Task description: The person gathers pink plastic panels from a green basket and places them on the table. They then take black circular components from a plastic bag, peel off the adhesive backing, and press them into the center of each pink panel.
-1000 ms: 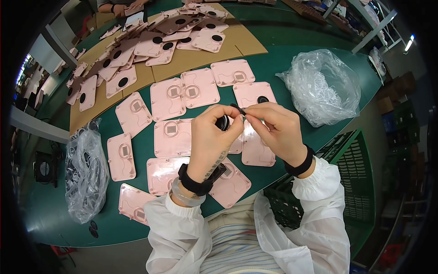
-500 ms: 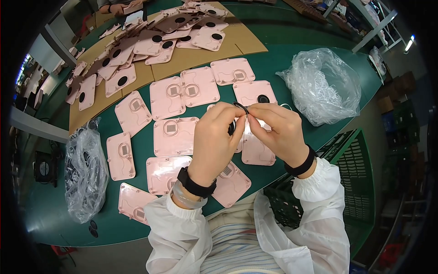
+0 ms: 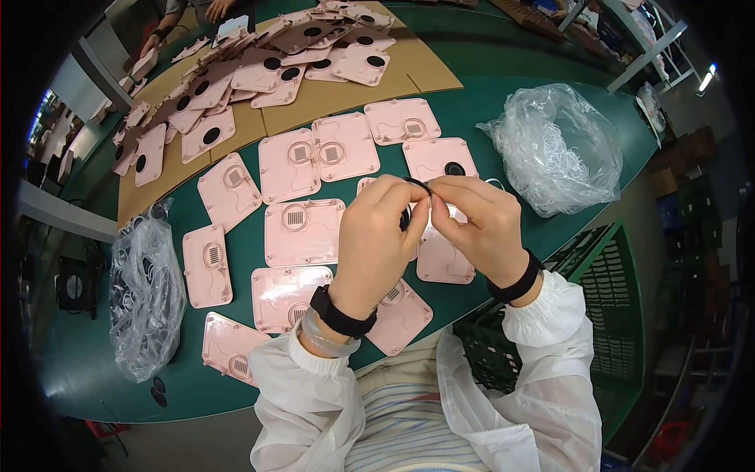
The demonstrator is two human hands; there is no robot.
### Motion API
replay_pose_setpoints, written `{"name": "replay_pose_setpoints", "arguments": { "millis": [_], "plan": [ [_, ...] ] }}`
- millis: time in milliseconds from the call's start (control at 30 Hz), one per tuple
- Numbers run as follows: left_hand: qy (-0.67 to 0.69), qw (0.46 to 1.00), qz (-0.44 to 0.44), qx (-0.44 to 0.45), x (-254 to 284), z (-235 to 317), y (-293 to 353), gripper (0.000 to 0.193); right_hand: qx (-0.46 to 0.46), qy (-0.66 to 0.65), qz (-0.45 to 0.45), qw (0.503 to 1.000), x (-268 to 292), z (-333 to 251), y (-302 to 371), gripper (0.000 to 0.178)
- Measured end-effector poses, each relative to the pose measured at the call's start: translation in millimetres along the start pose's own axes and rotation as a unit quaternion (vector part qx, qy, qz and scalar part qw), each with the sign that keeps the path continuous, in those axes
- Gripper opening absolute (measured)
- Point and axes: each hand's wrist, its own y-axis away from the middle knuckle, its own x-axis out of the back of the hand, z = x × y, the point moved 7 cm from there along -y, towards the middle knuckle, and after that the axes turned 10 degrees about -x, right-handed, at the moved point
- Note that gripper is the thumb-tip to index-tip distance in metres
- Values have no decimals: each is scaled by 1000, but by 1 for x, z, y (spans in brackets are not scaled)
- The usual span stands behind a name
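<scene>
Fingertips pinched, my left hand (image 3: 381,222) and my right hand (image 3: 481,225) meet over the table around a thin black ring (image 3: 418,184). Part of the ring is hidden by the fingers. A dark round piece (image 3: 405,219) shows beside my left fingers; whether that hand holds it, I cannot tell. Beneath my hands lie several pink plastic covers, one (image 3: 444,256) partly under my right hand. Just beyond, another pink cover (image 3: 440,156) has a black round speaker-like disc (image 3: 454,169) on it. More pink covers (image 3: 303,232), each with a slotted round grille, lie spread to the left.
A heap of pink covers with black discs (image 3: 275,67) rests on cardboard (image 3: 432,69) at the back. Clear bags stand right, with white rings (image 3: 554,149), and left, with dark parts (image 3: 145,299). A green crate (image 3: 609,307) is at lower right; another person's hand (image 3: 219,9) is far away.
Both hands stay pinched at the black ring and have shifted very slightly right. At the far end, the other person's hands have moved apart, one reaching toward a pink cover on the left.
</scene>
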Motion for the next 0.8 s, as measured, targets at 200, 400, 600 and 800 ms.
{"name": "replay_pose_setpoints", "arguments": {
  "millis": [200, 400, 600, 800],
  "plan": [
    [68, 996, 18, 58, 3, -3, -1, 8, -196, -176, -23, 964, -5, 41, 3, 21],
    [89, 990, 9, 106, 2, -13, 3, 9, -224, -419, -33, 880, -10, 33, -2, 33],
    [140, 975, -10, 173, -2, -25, 8, 11, -294, -546, -80, 780, -22, 43, 5, 31],
    [429, 827, 1, 365, -12, -42, 19, 16, -359, -666, -31, 653, -4, 82, 6, 27]
  ]
}}
